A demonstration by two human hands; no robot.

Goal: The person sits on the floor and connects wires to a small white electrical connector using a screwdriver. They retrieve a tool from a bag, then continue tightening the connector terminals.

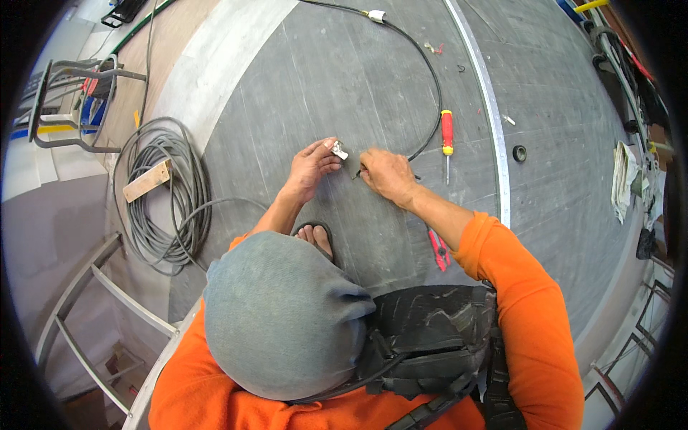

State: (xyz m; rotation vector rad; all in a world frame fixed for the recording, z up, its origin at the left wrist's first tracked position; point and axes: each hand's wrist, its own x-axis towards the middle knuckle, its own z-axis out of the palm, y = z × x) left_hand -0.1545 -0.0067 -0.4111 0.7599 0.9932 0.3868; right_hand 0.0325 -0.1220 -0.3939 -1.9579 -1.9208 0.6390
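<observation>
On the far left stands a bent grey metal-tube frame (97,148), and nearer on that side a silver metal frame with crossbars (134,299) closes off the near-left edge. Between them and the person lies a large coil of grey cable (198,193), with a flat pale wooden block (147,181) resting on it. To the right of the coil, past a pale curved band, the grey plank floor (251,122) opens out, leaving room for the left hand (309,172) to move leftward and away. That hand pinches a small white and silver piece (339,150) between thumb and fingers, above the floor; on the near side, a sandalled foot (315,238) limits its space. Just to the right, the right hand (389,174) has its fingers bunched on the end of a long black cable (439,93), whose dark tip points toward the left hand. The cable bows around the far right, through a white connector (377,16), to the far edge. Red-handled pliers (436,249) lie beside the right forearm, partly hidden by it. Further right are a red-and-yellow screwdriver (447,132), a long silver metal strip (489,107) crossing the floor, a black tape roll (524,153) just beyond it, and a whitish cloth (622,183) near the right edge.
</observation>
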